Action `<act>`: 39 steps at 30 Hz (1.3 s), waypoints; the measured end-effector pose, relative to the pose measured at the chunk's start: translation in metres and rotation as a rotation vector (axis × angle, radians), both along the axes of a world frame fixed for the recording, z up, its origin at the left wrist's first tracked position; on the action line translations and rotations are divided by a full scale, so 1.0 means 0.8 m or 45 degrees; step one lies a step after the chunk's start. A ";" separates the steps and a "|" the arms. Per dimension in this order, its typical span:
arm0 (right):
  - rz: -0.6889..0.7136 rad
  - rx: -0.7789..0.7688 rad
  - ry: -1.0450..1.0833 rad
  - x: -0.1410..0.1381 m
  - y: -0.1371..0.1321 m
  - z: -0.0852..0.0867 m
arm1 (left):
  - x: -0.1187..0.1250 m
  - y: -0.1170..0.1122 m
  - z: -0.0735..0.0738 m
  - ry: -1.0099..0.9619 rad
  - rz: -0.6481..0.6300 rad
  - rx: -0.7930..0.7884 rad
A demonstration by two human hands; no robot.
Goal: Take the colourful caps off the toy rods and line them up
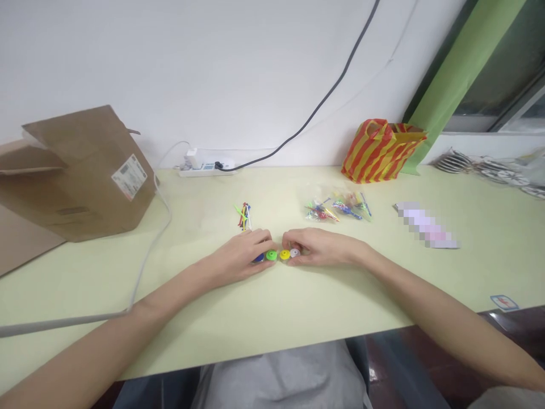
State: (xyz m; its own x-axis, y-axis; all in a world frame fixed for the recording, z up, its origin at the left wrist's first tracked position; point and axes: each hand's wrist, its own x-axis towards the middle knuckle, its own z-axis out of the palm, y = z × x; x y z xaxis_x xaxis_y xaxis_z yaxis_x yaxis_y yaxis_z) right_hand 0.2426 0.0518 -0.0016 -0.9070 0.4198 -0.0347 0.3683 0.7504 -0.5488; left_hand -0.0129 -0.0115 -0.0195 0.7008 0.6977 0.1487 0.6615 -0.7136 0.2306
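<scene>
My left hand (242, 253) rests on the table with its fingers curled round a green round piece (271, 254) and a dark blue round piece (259, 258), the latter mostly covered by the fingers. Facing it, my right hand (321, 245) pinches a yellow round piece (284, 254) and a white round piece (294, 253). All the pieces look like small plastic discs with a raised centre and stand in a row, the green and yellow ones close together. Just beyond my left hand lies a small bunch of coloured plastic sticks (244, 216).
Clear plastic bags of colourful parts (336, 210) lie beyond my right hand. A striped red-and-yellow bag (381, 150), a power strip (208, 167) and an open cardboard box (85, 176) stand along the wall. A grey cable (145, 264) crosses the left side, over my forearm.
</scene>
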 end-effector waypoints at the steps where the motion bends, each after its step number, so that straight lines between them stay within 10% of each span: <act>1: -0.002 0.022 0.003 -0.001 -0.001 0.000 | 0.000 0.000 0.001 -0.011 -0.003 -0.004; 26: -0.016 -0.254 -0.024 0.010 0.015 0.007 | -0.002 0.002 -0.002 -0.043 0.013 -0.032; 39: 0.070 0.168 0.055 -0.006 0.005 -0.012 | -0.023 0.011 0.003 -0.068 0.140 -0.205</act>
State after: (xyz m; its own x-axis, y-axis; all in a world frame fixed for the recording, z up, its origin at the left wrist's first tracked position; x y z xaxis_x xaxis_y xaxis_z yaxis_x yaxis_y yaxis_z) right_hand 0.2380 0.0555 -0.0115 -0.9281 0.3678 0.0575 0.3028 0.8356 -0.4584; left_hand -0.0310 -0.0031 -0.0169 0.6130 0.7875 0.0640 0.7173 -0.5886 0.3729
